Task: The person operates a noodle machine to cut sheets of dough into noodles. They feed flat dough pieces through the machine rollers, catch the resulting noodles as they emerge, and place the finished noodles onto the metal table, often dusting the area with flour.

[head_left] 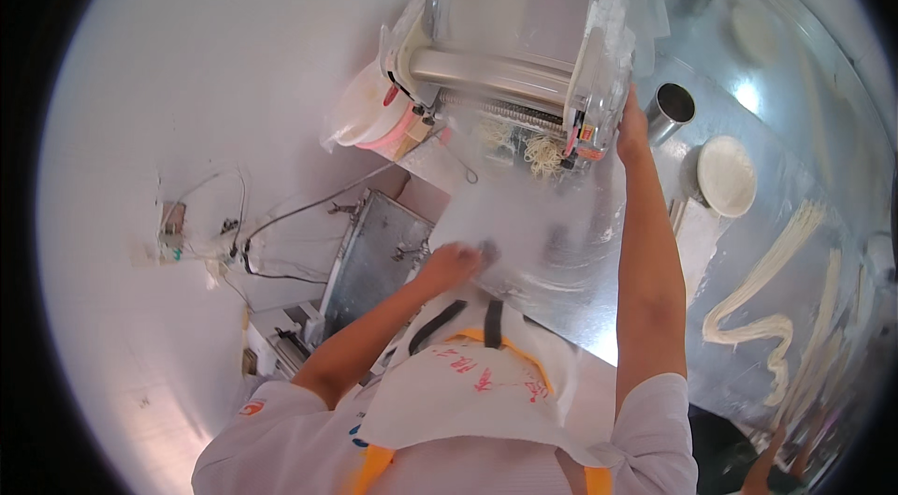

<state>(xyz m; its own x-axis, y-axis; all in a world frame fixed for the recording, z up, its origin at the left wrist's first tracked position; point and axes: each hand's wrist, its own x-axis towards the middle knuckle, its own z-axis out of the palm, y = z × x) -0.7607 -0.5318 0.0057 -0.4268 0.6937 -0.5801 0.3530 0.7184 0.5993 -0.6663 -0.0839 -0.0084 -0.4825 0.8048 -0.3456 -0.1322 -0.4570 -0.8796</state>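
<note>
In front of me stands a noodle machine (496,74) with a shiny metal roller and a row of cutters below it. A small tangle of cut noodles (544,156) lies on the metal table under the cutters. My right hand (633,135) is at the machine's right side, with the arm stretched out. Its fingers are mostly hidden against the casing. Nearer to me, my left hand (454,266) hovers by the table's front edge with curled fingers. Whatever it may hold is hidden.
Right of the machine are a metal cup (672,111) and a round white bowl (726,177). Long noodle strands (748,308) lie farther right on the metal table (543,224). A pink-rimmed tub (379,116) and cables (309,205) are left. Another person's hand (767,462) shows lower right.
</note>
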